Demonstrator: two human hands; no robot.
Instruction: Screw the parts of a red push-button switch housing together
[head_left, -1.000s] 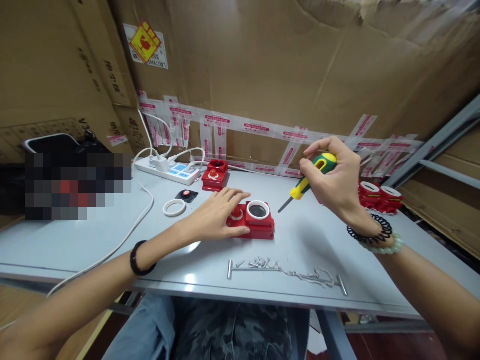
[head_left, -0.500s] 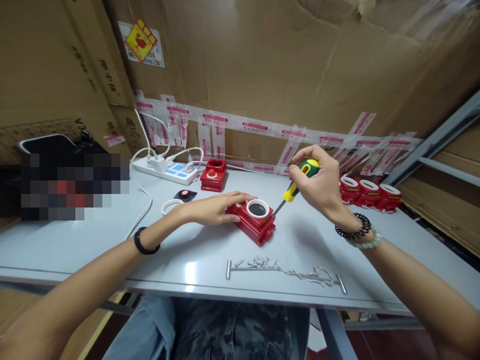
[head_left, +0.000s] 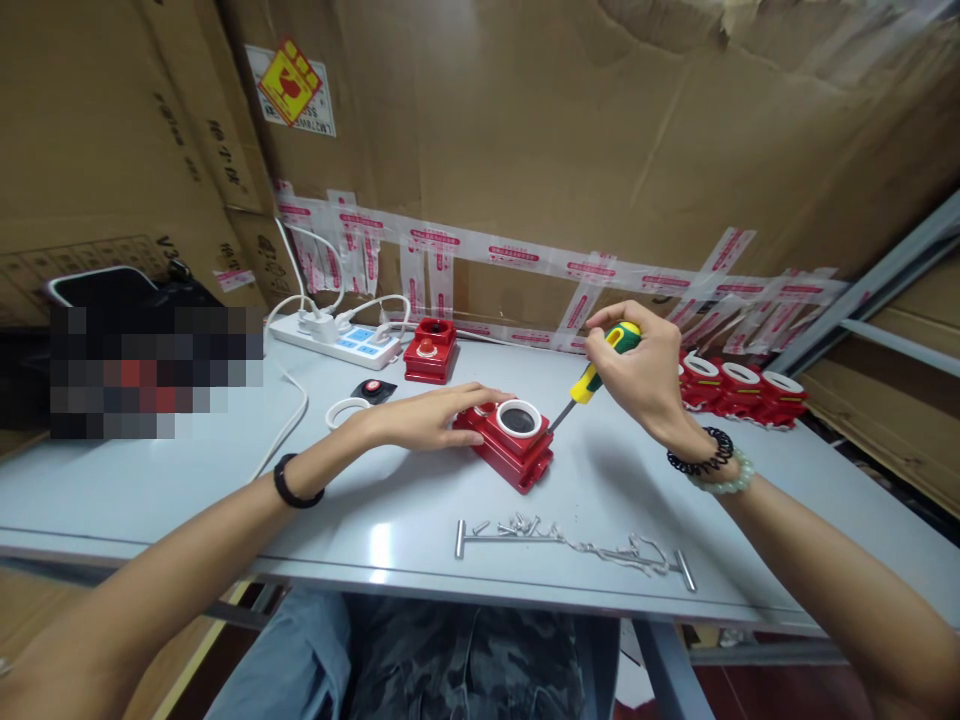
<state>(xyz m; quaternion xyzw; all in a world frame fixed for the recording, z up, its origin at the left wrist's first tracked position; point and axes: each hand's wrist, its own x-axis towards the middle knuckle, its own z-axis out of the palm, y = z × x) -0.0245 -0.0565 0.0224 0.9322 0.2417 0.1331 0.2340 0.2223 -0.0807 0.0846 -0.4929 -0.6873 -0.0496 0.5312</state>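
A red box-shaped housing [head_left: 510, 462] with a white ring on top lies tilted across the middle of the table. My left hand [head_left: 439, 418] is wrapped over its far left end, the thumb along the near side. In my right hand [head_left: 645, 370] is a screwdriver [head_left: 587, 382] with a green and yellow handle, gripped from above at a slant. The screwdriver's tip meets the right side of the housing beside the white ring; the exact contact spot is too small to make out. In front of the housing lie several loose screws [head_left: 523, 525].
A metal bar with crosspieces [head_left: 510, 539] and a thin chain [head_left: 645, 550] lie near the front edge. Behind stand a second red housing [head_left: 430, 352] and a power strip [head_left: 337, 340]. A white ring [head_left: 346, 412] and black piece [head_left: 373, 390] sit left; several red units [head_left: 739, 385] stand right.
The view has shifted very slightly. My right hand has turned a little on the screwdriver handle, while my left hand stays on the housing.
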